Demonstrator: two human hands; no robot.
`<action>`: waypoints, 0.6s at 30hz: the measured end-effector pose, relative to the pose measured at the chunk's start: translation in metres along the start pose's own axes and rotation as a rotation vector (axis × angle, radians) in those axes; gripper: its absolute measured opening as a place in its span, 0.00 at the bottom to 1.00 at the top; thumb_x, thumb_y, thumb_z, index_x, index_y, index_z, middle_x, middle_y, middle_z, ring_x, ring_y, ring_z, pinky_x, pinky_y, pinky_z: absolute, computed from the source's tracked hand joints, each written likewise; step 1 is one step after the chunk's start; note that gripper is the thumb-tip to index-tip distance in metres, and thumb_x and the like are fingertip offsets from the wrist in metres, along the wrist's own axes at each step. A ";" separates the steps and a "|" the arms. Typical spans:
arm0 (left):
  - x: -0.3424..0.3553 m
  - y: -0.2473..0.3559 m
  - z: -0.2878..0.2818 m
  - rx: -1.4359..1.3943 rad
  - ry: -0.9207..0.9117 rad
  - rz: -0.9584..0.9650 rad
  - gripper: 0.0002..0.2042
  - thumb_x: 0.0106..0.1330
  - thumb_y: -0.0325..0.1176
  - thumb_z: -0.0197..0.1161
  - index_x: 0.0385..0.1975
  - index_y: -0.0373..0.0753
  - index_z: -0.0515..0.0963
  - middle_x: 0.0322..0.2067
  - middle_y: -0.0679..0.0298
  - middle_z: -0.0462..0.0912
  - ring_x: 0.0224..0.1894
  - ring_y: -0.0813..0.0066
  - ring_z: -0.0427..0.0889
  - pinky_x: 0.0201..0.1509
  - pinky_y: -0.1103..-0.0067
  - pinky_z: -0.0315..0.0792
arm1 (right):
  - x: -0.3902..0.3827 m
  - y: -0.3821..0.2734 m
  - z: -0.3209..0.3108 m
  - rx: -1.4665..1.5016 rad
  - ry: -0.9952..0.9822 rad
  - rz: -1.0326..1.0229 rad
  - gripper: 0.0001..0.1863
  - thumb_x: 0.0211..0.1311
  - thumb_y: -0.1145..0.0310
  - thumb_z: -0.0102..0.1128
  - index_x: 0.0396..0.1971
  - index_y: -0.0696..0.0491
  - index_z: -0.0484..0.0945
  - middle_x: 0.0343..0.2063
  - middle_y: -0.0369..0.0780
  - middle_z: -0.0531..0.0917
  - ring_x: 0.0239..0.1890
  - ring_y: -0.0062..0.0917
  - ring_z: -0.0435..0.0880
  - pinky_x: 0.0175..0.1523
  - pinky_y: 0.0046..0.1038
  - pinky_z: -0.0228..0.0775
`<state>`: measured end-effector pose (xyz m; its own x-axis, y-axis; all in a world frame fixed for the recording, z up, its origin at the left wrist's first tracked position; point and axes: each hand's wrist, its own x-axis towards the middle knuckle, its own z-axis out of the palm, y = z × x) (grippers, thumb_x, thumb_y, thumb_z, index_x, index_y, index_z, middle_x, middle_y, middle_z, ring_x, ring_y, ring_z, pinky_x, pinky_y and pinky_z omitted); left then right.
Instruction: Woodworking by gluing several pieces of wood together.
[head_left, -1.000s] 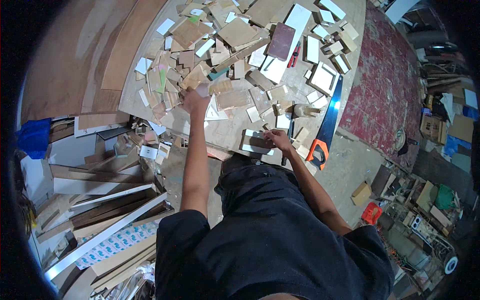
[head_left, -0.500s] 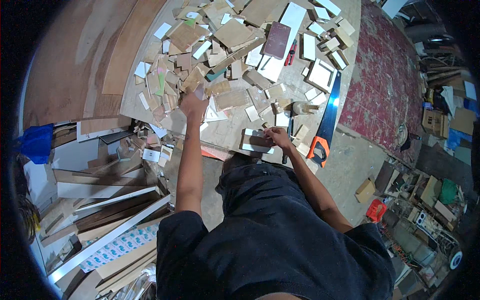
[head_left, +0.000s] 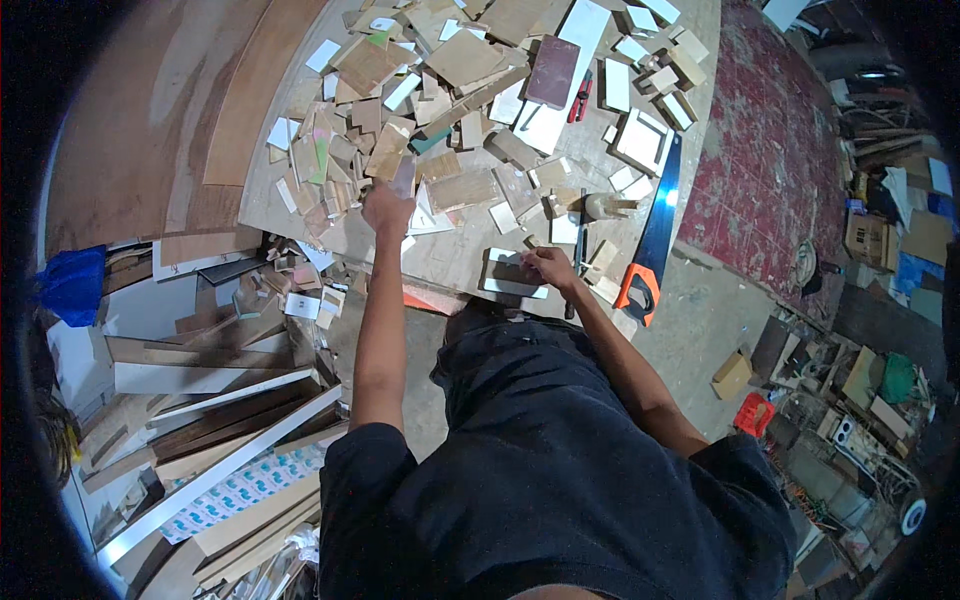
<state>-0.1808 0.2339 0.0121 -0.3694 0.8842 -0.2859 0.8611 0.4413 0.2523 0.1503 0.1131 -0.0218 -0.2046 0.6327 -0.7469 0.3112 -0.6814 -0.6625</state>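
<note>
My left hand (head_left: 388,208) reaches over the near left of the workbench (head_left: 440,268), its fingers closed at the near end of a pale flat piece (head_left: 403,178) beside scattered wood offcuts (head_left: 387,152). Nearer to my body, my right hand (head_left: 552,267) pinches a small wooden piece (head_left: 531,242); the fingers partly cover it. Just below that hand lies a white-faced wood block (head_left: 515,274) by the bench's front edge. A dark-handled tool (head_left: 582,240) and a light-coloured bottle (head_left: 606,207) are right of the right hand.
A handsaw (head_left: 653,245) with an orange-and-black handle lies along the bench's right side. Farther back are a dark red-brown block (head_left: 553,72), red-handled pliers (head_left: 580,97) and a square white frame (head_left: 643,141). Long boards (head_left: 220,400) are stacked below left.
My left hand has shifted slightly away from me, still at the pale piece. The right hand has moved up a little with the small wooden piece. The view has tilted slightly.
</note>
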 end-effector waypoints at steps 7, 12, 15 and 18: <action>0.021 -0.047 0.009 -0.316 0.116 0.112 0.18 0.43 0.35 0.71 0.36 0.39 0.81 0.35 0.52 0.84 0.40 0.54 0.84 0.45 0.67 0.76 | -0.008 -0.004 0.001 0.054 0.019 0.011 0.15 0.66 0.56 0.57 0.35 0.53 0.82 0.27 0.32 0.82 0.26 0.15 0.78 0.31 0.21 0.71; 0.025 -0.045 0.012 -0.400 -0.022 0.212 0.15 0.43 0.33 0.69 0.34 0.39 0.82 0.32 0.51 0.84 0.37 0.56 0.84 0.42 0.69 0.75 | -0.022 0.009 -0.015 0.109 0.044 0.028 0.16 0.67 0.55 0.55 0.34 0.53 0.81 0.27 0.32 0.81 0.27 0.15 0.78 0.32 0.21 0.71; 0.045 -0.086 0.005 -0.443 -0.044 0.204 0.16 0.43 0.33 0.71 0.35 0.36 0.82 0.30 0.54 0.84 0.31 0.65 0.82 0.37 0.73 0.74 | -0.029 -0.003 -0.005 0.123 0.011 -0.023 0.16 0.67 0.54 0.54 0.35 0.52 0.81 0.29 0.33 0.82 0.29 0.16 0.79 0.34 0.22 0.72; 0.041 -0.068 0.012 -0.648 -0.147 0.164 0.17 0.45 0.32 0.71 0.36 0.35 0.82 0.27 0.58 0.83 0.27 0.72 0.80 0.33 0.76 0.73 | -0.040 0.006 -0.018 0.130 0.062 0.030 0.15 0.67 0.56 0.53 0.37 0.53 0.80 0.30 0.33 0.82 0.30 0.17 0.80 0.35 0.24 0.72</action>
<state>-0.2500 0.2386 -0.0276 -0.1611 0.9377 -0.3080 0.5024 0.3465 0.7922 0.1768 0.0897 0.0053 -0.1378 0.6304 -0.7640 0.1927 -0.7395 -0.6450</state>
